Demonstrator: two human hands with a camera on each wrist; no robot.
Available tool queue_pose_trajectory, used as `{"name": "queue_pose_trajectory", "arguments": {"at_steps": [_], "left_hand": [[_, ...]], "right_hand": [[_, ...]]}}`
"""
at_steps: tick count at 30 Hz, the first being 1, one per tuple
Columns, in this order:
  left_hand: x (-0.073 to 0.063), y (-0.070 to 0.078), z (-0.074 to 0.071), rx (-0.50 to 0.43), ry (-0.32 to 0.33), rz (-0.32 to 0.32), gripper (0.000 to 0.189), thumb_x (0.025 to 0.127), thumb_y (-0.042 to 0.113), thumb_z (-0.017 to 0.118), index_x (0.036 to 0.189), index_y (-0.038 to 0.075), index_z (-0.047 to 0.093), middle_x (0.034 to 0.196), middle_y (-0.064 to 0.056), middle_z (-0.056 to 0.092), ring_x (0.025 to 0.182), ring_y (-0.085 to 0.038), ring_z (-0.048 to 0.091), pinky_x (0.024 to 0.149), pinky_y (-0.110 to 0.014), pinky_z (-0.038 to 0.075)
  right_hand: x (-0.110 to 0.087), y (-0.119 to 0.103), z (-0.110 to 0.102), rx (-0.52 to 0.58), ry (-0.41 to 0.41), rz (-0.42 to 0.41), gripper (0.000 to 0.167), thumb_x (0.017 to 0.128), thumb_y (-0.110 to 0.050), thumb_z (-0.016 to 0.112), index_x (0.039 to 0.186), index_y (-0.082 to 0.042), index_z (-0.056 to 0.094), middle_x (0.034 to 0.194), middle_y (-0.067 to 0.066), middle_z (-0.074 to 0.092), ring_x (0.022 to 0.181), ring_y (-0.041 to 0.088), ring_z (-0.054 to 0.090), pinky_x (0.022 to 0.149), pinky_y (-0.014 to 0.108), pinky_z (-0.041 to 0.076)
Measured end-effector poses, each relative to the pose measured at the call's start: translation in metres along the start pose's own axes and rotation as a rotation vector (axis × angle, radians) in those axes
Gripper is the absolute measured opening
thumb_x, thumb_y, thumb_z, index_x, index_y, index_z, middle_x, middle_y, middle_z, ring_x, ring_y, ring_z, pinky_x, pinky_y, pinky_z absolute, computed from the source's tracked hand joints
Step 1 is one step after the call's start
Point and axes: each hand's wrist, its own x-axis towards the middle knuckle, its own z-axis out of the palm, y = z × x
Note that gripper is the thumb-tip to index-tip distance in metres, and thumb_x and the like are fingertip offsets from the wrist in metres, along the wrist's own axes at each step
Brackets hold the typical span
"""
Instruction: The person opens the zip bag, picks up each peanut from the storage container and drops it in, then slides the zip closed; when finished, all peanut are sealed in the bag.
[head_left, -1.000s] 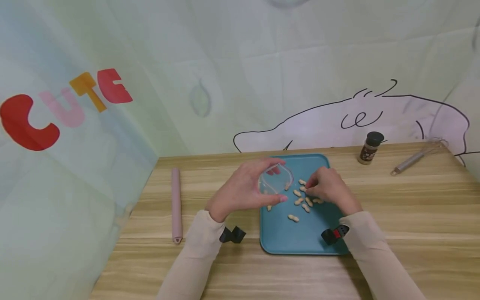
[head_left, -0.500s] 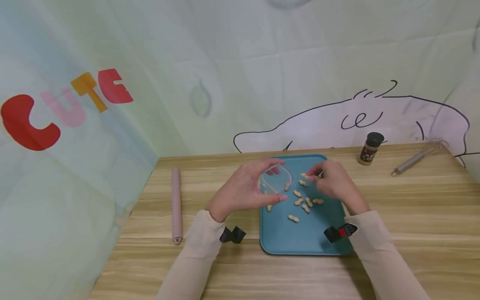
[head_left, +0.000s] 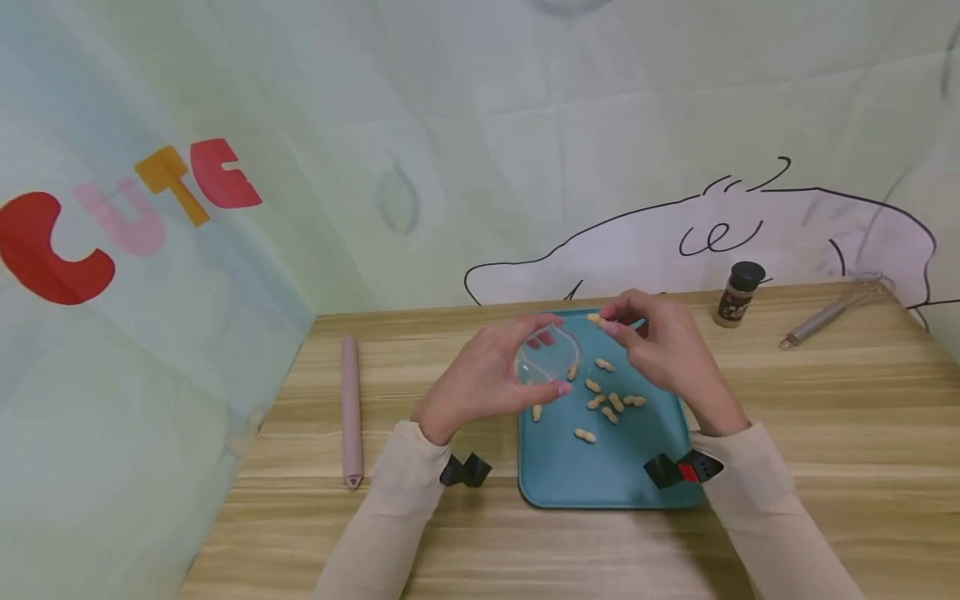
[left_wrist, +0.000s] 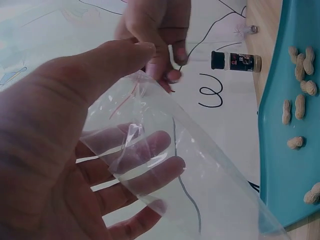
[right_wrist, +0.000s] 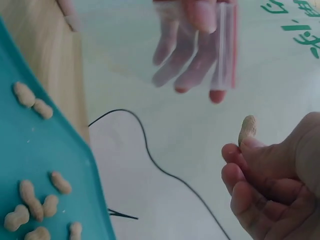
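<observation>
A clear zip bag (head_left: 549,357) is held over the tray by my left hand (head_left: 480,375), its thumb and fingers spread round the mouth. In the left wrist view, fingers (left_wrist: 165,172) show through the film of the bag. Between thumb and fingertips, my right hand (head_left: 671,342) pinches a single unshelled peanut (right_wrist: 247,130), raised above the tray's far edge and apart from the bag. Several more peanuts (head_left: 585,436) lie scattered on the blue-green tray (head_left: 592,487). Part of the tray's left side is hidden behind my left hand and the bag.
On the wooden table (head_left: 442,550), a pinkish rolling pin (head_left: 352,412) lies to the left. A spice jar with a black lid (head_left: 738,296) stands upright at the back right. Beside it rests a whisk (head_left: 821,323). A printed cloth (head_left: 405,108) hangs behind the table.
My right hand has lifted a peanut off the tray and carried it up and left, towards the bag's mouth. My left hand and the bag have barely moved.
</observation>
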Motion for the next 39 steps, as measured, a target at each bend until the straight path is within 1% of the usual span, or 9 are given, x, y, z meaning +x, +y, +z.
{"name": "queue_pose_trajectory", "arguments": {"at_steps": [3, 7, 11, 16, 21, 26, 31, 35, 39], "left_hand": [[0.000, -0.001, 0.000, -0.004, 0.007, 0.004, 0.074, 0.089, 0.041, 0.087, 0.152, 0.015, 0.057, 0.129, -0.004, 0.075, 0.119, -0.018, 0.071, 0.099, -0.043, 0.061], [0.000, -0.002, 0.000, -0.007, 0.017, -0.001, 0.075, 0.089, 0.040, 0.087, 0.152, 0.014, 0.057, 0.128, -0.003, 0.075, 0.118, -0.018, 0.071, 0.098, -0.042, 0.061], [0.000, -0.001, 0.000, -0.005, 0.020, -0.009, 0.076, 0.089, 0.041, 0.087, 0.153, 0.015, 0.056, 0.128, -0.003, 0.075, 0.118, -0.018, 0.071, 0.098, -0.042, 0.061], [0.000, -0.001, 0.000, -0.010, 0.020, 0.000, 0.075, 0.089, 0.040, 0.087, 0.153, 0.014, 0.056, 0.128, -0.003, 0.075, 0.118, -0.018, 0.071, 0.098, -0.042, 0.061], [0.000, -0.001, 0.001, -0.032, 0.022, 0.009, 0.075, 0.089, 0.038, 0.087, 0.152, 0.012, 0.056, 0.128, -0.005, 0.075, 0.117, -0.018, 0.072, 0.099, -0.048, 0.061], [0.001, -0.002, 0.001, -0.039, 0.021, 0.006, 0.075, 0.089, 0.038, 0.087, 0.152, 0.012, 0.056, 0.129, -0.007, 0.075, 0.118, -0.019, 0.071, 0.099, -0.048, 0.061], [0.000, -0.001, 0.001, -0.033, 0.023, 0.000, 0.074, 0.089, 0.039, 0.088, 0.152, 0.014, 0.056, 0.127, -0.004, 0.075, 0.117, -0.018, 0.071, 0.097, -0.046, 0.062], [0.001, -0.002, 0.001, -0.021, 0.022, -0.005, 0.074, 0.089, 0.040, 0.087, 0.152, 0.016, 0.057, 0.126, -0.003, 0.075, 0.117, -0.017, 0.071, 0.097, -0.044, 0.061], [0.001, -0.002, 0.001, -0.009, 0.023, -0.004, 0.075, 0.089, 0.041, 0.087, 0.152, 0.016, 0.057, 0.126, -0.003, 0.076, 0.118, -0.017, 0.072, 0.098, -0.042, 0.061]], "right_hand": [[-0.002, -0.007, -0.002, 0.024, 0.041, -0.060, 0.014, 0.104, -0.016, 0.072, 0.113, -0.007, 0.078, 0.108, 0.012, 0.080, 0.093, 0.026, 0.071, 0.084, 0.037, 0.059], [-0.004, -0.014, -0.005, 0.047, 0.072, -0.136, 0.012, 0.099, -0.015, 0.078, 0.110, -0.010, 0.080, 0.103, 0.007, 0.081, 0.089, 0.020, 0.073, 0.081, 0.026, 0.059], [-0.007, -0.019, -0.006, 0.063, 0.052, -0.186, 0.013, 0.097, -0.013, 0.081, 0.110, -0.012, 0.080, 0.102, 0.003, 0.082, 0.087, 0.016, 0.071, 0.079, 0.020, 0.057], [-0.008, -0.021, -0.006, 0.077, 0.011, -0.240, 0.014, 0.096, -0.010, 0.081, 0.110, -0.013, 0.080, 0.099, 0.001, 0.081, 0.087, 0.014, 0.068, 0.076, 0.023, 0.057], [-0.008, -0.020, -0.004, 0.082, -0.012, -0.273, 0.015, 0.095, -0.007, 0.081, 0.110, -0.011, 0.080, 0.098, 0.001, 0.080, 0.088, 0.014, 0.067, 0.074, 0.024, 0.056], [-0.007, -0.019, -0.003, 0.081, -0.012, -0.265, 0.014, 0.096, -0.006, 0.080, 0.109, -0.010, 0.080, 0.098, 0.002, 0.080, 0.088, 0.014, 0.067, 0.074, 0.024, 0.056], [-0.005, -0.014, -0.003, 0.063, 0.007, -0.231, 0.011, 0.098, -0.008, 0.077, 0.109, -0.010, 0.080, 0.097, 0.003, 0.080, 0.087, 0.015, 0.067, 0.075, 0.026, 0.056], [-0.002, -0.006, -0.001, 0.044, 0.018, -0.183, 0.010, 0.100, -0.010, 0.075, 0.109, -0.009, 0.080, 0.098, 0.006, 0.080, 0.088, 0.018, 0.067, 0.075, 0.026, 0.055], [0.001, 0.006, 0.004, 0.026, 0.021, -0.122, 0.013, 0.101, -0.011, 0.075, 0.113, -0.007, 0.079, 0.103, 0.010, 0.081, 0.089, 0.022, 0.069, 0.075, 0.025, 0.055]]}}
